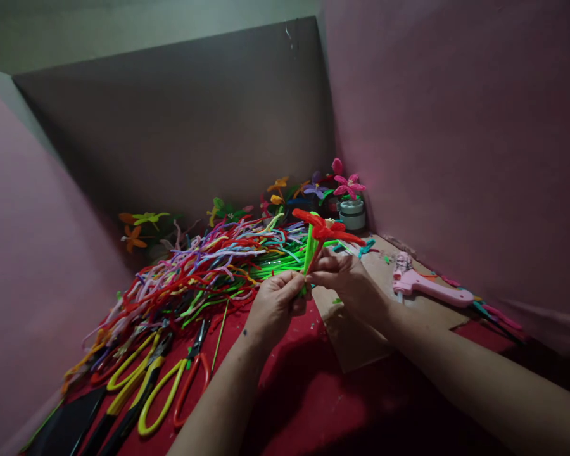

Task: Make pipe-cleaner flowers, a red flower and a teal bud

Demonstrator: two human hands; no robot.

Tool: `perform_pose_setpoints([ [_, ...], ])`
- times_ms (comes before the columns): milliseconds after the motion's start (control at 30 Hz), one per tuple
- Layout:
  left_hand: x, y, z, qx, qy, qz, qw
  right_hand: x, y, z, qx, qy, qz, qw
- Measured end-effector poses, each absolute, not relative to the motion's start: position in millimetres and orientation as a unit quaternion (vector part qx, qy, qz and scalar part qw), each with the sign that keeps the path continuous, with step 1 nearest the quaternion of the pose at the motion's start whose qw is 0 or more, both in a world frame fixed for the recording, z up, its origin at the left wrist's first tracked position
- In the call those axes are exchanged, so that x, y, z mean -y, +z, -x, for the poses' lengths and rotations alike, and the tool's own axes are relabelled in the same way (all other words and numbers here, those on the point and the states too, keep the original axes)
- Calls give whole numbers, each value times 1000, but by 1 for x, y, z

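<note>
Both my hands meet at the stem of a red pipe-cleaner flower point(325, 229), which is held upright above the table. A bright green pipe-cleaner leaf point(310, 250) stands along the left side of its stem. My left hand point(279, 297) is closed, thumb and fingers pinching the base of stem and leaf. With fingers also pinched, my right hand point(337, 278) grips the stem just below the red petals. The exact spot where the fingertips touch the stem is partly hidden. Behind the hands lies a bundle of green pipe cleaners point(278, 263).
A heap of mixed pipe cleaners point(194, 259) spreads left. Scissors point(164, 396) and pliers point(137, 386) lie front left on the red tabletop point(294, 392). A pink glue gun point(430, 288) rests on cardboard point(356, 342) at right. Finished flowers point(349, 185) stand along the back wall.
</note>
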State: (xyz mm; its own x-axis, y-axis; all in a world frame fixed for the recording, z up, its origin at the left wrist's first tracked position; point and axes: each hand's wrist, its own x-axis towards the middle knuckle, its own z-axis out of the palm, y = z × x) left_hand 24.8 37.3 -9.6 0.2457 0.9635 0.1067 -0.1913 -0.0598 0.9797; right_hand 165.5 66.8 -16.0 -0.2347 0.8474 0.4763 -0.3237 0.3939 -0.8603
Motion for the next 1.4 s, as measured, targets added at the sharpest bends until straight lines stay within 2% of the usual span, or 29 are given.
perform_pose_setpoints([
  [267, -30, -14, -31, -473, 483, -696, 243, -74, -26, -163, 552, 532, 251, 591],
  [400, -32, -22, -29, -486, 486, -702, 187, -73, -27, -162, 568, 519, 263, 582],
  [633, -31, -18, -35, -474, 552, -602, 329, -67, -20, -159, 575, 501, 253, 595],
  [867, -30, -12, -35, -421, 580, -568, 405, -66, -12, -164, 597, 507, 219, 581],
  [1167, -32, -10, -25, -341, 494, -565, 566, -79, -8, -185, 667, 549, 173, 473],
  [1400, -32, -9, -21, -325, 472, -558, 600, -74, -10, -182, 684, 489, 155, 519],
])
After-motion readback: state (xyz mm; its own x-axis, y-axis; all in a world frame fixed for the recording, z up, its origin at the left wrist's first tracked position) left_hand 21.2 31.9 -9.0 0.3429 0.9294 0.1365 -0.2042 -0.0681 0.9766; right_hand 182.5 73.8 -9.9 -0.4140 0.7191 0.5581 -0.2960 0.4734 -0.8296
